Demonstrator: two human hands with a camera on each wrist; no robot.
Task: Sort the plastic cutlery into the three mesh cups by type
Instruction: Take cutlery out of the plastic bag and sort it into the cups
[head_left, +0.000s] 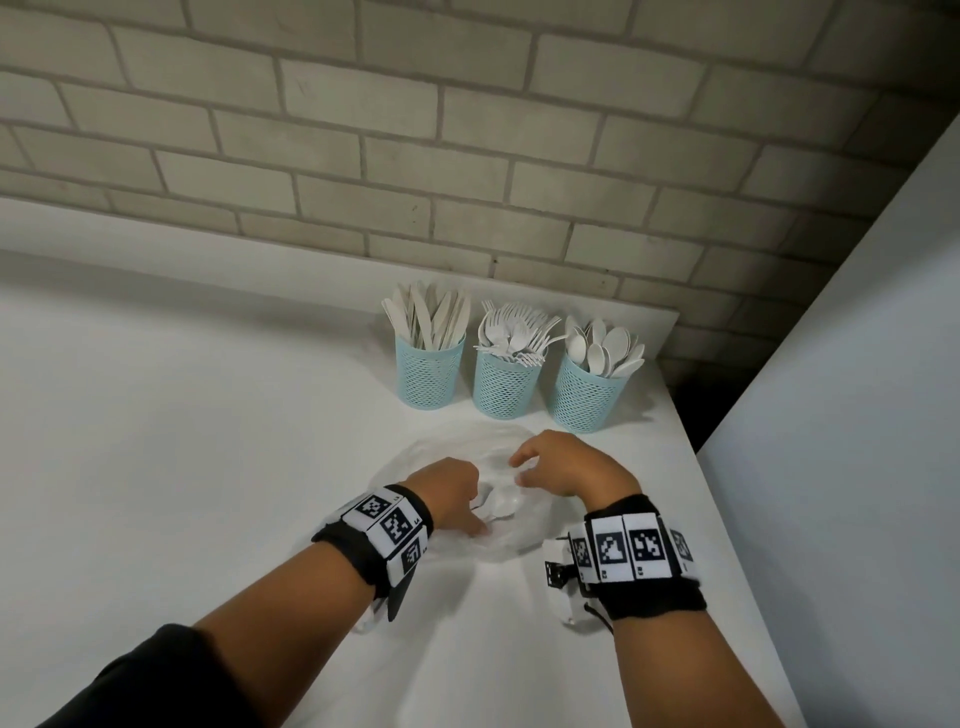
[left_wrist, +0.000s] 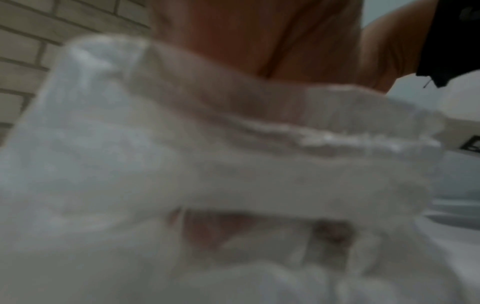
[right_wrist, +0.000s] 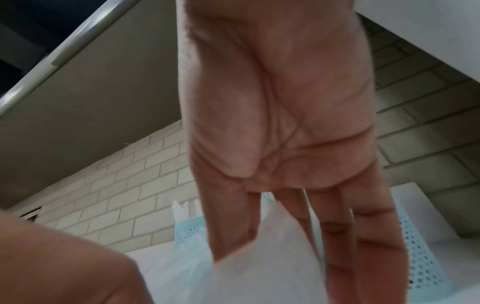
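Three light-blue mesh cups stand in a row at the back of the white table: knives (head_left: 428, 379), forks (head_left: 505, 387) and spoons (head_left: 584, 400), each packed with white cutlery. In front of them lies a crumpled clear plastic bag (head_left: 441, 457). My left hand (head_left: 480, 512) grips the bag's near part, and the film (left_wrist: 182, 164) folds over its fingers (left_wrist: 207, 230). My right hand (head_left: 522, 470) hovers over the bag with fingers loosely bent, reaching down behind the film (right_wrist: 259, 267). What the bag holds is not discernible.
A brick wall (head_left: 467, 156) runs behind the cups. A tall white panel (head_left: 857, 415) stands at the right, with a dark gap beside the table's right edge (head_left: 727, 545). The table (head_left: 182, 415) stretches away to the left.
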